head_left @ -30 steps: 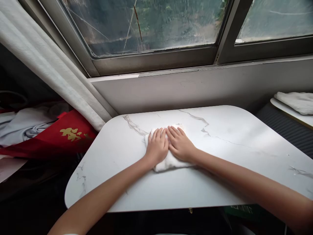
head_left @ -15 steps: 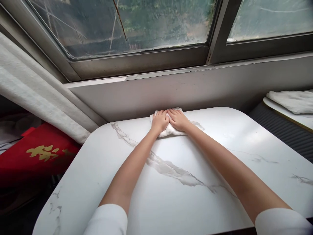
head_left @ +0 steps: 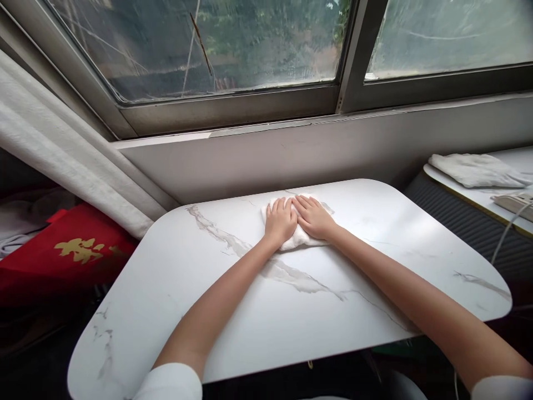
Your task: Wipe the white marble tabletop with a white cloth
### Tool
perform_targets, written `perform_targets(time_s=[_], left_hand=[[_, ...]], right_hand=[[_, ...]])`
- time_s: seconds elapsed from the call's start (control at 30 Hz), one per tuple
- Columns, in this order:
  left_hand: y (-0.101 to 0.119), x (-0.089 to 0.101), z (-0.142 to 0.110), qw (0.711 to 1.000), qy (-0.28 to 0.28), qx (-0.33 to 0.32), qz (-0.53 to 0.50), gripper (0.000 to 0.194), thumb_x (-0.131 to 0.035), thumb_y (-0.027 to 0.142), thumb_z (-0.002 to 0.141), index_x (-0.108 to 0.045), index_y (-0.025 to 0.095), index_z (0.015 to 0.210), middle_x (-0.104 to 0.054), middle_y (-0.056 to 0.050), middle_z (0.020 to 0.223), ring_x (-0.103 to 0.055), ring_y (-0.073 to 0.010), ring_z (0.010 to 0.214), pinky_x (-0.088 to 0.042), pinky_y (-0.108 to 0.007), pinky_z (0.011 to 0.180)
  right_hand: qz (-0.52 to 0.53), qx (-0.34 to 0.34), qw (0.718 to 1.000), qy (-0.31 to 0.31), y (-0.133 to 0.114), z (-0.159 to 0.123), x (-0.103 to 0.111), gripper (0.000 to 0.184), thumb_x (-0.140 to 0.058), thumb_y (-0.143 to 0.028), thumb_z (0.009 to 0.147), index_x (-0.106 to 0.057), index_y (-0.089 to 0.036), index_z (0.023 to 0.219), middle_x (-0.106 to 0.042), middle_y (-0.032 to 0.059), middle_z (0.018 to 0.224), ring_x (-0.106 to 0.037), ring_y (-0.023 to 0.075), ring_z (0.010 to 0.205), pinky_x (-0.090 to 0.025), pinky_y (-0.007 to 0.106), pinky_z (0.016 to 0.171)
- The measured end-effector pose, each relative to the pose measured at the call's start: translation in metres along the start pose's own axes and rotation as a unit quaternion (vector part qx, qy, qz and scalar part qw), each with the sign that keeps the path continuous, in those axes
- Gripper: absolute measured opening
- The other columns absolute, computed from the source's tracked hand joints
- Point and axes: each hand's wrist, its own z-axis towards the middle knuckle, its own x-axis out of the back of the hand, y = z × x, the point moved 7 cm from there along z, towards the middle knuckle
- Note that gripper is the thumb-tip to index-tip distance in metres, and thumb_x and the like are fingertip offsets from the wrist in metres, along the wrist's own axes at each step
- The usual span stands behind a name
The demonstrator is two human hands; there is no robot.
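Observation:
A folded white cloth (head_left: pixel 298 241) lies on a white tabletop with grey marbling (head_left: pixel 266 328), near the edge by the wall. My left hand (head_left: pixel 281 221) rests flat on the cloth's left part, fingers stretched out and pointing away from me. Beside it, my right hand (head_left: pixel 315 218) presses flat on the right part, its fingers angled towards the left hand. Both palms face down, and the hands nearly touch. Much of the cloth is hidden beneath them.
A window (head_left: pixel 233 105) and low wall run behind the table. At left hang a pale curtain (head_left: pixel 75 144) and a red cloth with gold lettering (head_left: pixel 33 278). To the right, another surface carries a white folded cloth (head_left: pixel 474 169) and a power strip (head_left: pixel 514 201) with a cable.
Both hands and the white cloth have come slightly back from the wall side, towards me. The view has shifted, so more of the table's near edge and right end shows.

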Motion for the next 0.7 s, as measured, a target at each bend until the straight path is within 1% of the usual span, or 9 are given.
perform_targets(time_s=[0.1, 0.2, 0.27, 0.37, 0.47, 0.57, 0.7], left_hand=[[0.017, 0.005, -0.032, 1.0, -0.005, -0.011, -0.007, 0.046, -0.029, 0.025, 0.096, -0.044, 0.015, 0.138, -0.045, -0.009, 0.146, -0.034, -0.0225, 0.137, -0.021, -0.046, 0.116], [0.033, 0.009, -0.067, 0.999, -0.029, -0.027, -0.023, 0.047, -0.029, 0.025, 0.096, -0.042, 0.016, 0.14, -0.042, -0.008, 0.148, -0.031, -0.0224, 0.139, -0.021, -0.046, 0.116], [0.044, 0.012, -0.091, 0.998, -0.048, -0.036, -0.027, 0.049, -0.027, 0.026, 0.096, -0.039, 0.016, 0.142, -0.039, -0.008, 0.15, -0.029, -0.023, 0.14, -0.02, -0.048, 0.117], [0.059, 0.017, -0.127, 0.996, -0.068, -0.049, -0.023, 0.051, -0.026, 0.029, 0.096, -0.035, 0.015, 0.145, -0.035, -0.008, 0.152, -0.025, -0.0246, 0.142, -0.018, -0.05, 0.117], [0.076, 0.02, -0.154, 0.994, -0.071, -0.074, -0.023, 0.053, -0.025, 0.03, 0.097, -0.033, 0.015, 0.146, -0.032, -0.009, 0.153, -0.022, -0.0261, 0.143, -0.018, -0.052, 0.117], [0.095, 0.018, -0.166, 0.991, -0.081, -0.104, -0.03, 0.054, -0.025, 0.031, 0.097, -0.032, 0.013, 0.147, -0.03, -0.011, 0.153, -0.021, -0.0277, 0.143, -0.018, -0.053, 0.116], [0.124, 0.008, -0.161, 0.986, -0.092, -0.13, -0.051, 0.055, -0.023, 0.033, 0.097, -0.031, 0.011, 0.147, -0.03, -0.012, 0.153, -0.02, -0.029, 0.143, -0.016, -0.055, 0.116]], right_hand=[[0.002, -0.004, 1.0, 0.0, -0.012, -0.036, 0.009, 0.059, -0.025, -0.034, 0.095, -0.034, -0.004, 0.145, -0.034, 0.0162, 0.151, -0.028, 0.026, 0.14, -0.022, 0.044, 0.115], [-0.004, -0.014, 1.0, 0.0, -0.027, -0.074, 0.018, 0.058, -0.023, -0.035, 0.097, -0.033, -0.006, 0.146, -0.033, 0.0158, 0.151, -0.026, 0.0259, 0.141, -0.023, 0.046, 0.115], [-0.015, -0.001, 1.0, -0.001, -0.04, -0.101, 0.022, 0.058, -0.02, -0.034, 0.097, -0.03, -0.006, 0.147, -0.031, 0.0163, 0.152, -0.022, 0.0267, 0.142, -0.023, 0.049, 0.114], [-0.03, 0.037, 0.999, 0.003, -0.06, -0.138, 0.029, 0.059, -0.021, -0.032, 0.097, -0.017, -0.008, 0.151, -0.028, 0.016, 0.153, -0.017, 0.0271, 0.143, -0.025, 0.052, 0.113], [-0.039, 0.048, 0.998, 0.019, -0.071, -0.17, 0.038, 0.065, -0.025, -0.029, 0.096, 0.0, -0.011, 0.153, -0.026, 0.0157, 0.153, -0.015, 0.028, 0.144, -0.027, 0.054, 0.112], [-0.041, 0.038, 0.998, 0.031, -0.067, -0.193, 0.045, 0.069, -0.027, -0.029, 0.095, 0.01, -0.015, 0.152, -0.024, 0.0129, 0.154, -0.017, 0.0279, 0.143, -0.029, 0.055, 0.111], [-0.04, 0.016, 0.999, 0.032, -0.044, -0.214, 0.052, 0.07, -0.027, -0.031, 0.096, 0.016, -0.02, 0.15, -0.019, 0.0087, 0.156, -0.019, 0.0265, 0.143, -0.031, 0.053, 0.111]])
